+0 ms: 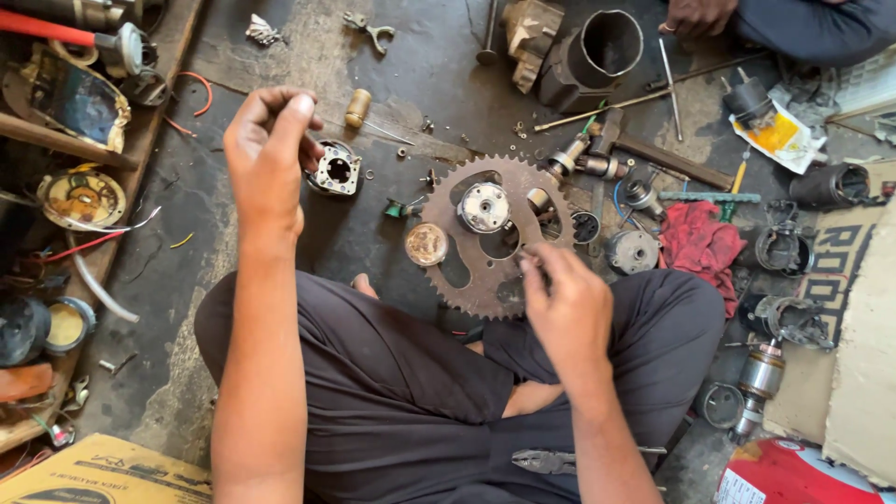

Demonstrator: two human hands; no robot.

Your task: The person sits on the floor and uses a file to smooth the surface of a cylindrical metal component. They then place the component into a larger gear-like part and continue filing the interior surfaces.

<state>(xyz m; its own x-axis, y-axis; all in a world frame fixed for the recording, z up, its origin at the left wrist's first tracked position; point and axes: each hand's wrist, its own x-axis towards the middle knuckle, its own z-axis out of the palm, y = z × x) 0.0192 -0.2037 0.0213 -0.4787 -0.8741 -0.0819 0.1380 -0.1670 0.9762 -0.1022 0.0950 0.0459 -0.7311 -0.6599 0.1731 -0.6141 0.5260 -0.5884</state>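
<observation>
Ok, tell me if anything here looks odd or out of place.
The pliers lie on the person's lap, not on the floor with the other tools. Small screws and parts lie scattered loose around the sprocket. Nothing looks spilled or broken.

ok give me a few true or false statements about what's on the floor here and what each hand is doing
1. The sprocket lies flat on the floor. True.
2. The right hand is at the sprocket's toothed edge. True.
3. The left hand grips the red cloth. False: it is raised with fingers pinched together, and the cloth lies apart at the right.
4. The pliers rest on the person's lap. True.
5. The dark metal cylinder sits inside the sprocket. False: it stands apart, farther from the person.
</observation>
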